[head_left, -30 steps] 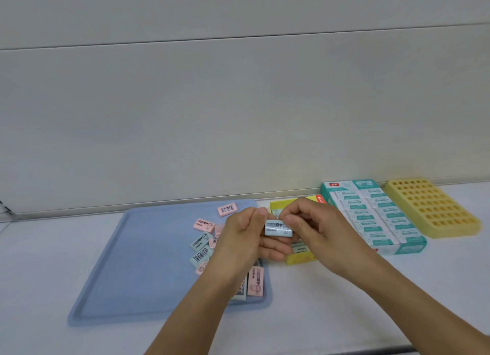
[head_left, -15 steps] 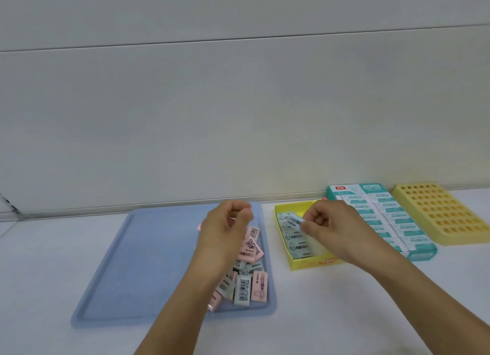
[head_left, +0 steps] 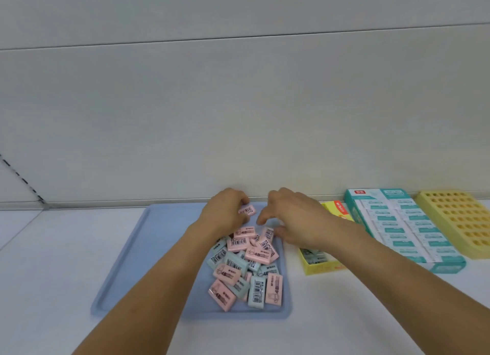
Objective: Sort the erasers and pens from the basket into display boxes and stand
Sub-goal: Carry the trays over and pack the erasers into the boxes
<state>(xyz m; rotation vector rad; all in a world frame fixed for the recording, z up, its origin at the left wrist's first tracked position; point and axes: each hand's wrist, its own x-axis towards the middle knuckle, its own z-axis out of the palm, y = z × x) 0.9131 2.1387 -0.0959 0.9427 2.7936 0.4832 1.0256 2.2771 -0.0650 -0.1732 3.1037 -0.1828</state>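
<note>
Pile of pink and pale-blue wrapped erasers (head_left: pixel 245 264) sits in the right part of the flat blue plastic tray (head_left: pixel 148 262). Your left hand (head_left: pixel 225 211) curls its fingers onto a lone pink eraser (head_left: pixel 247 210) at the tray's far edge. Your right hand (head_left: pixel 294 219) hovers over the pile, fingers bent, holding nothing. Right of the tray: yellow cardboard box (head_left: pixel 318 268), teal display box (head_left: pixel 403 227), yellow perforated stand (head_left: pixel 458 219).
</note>
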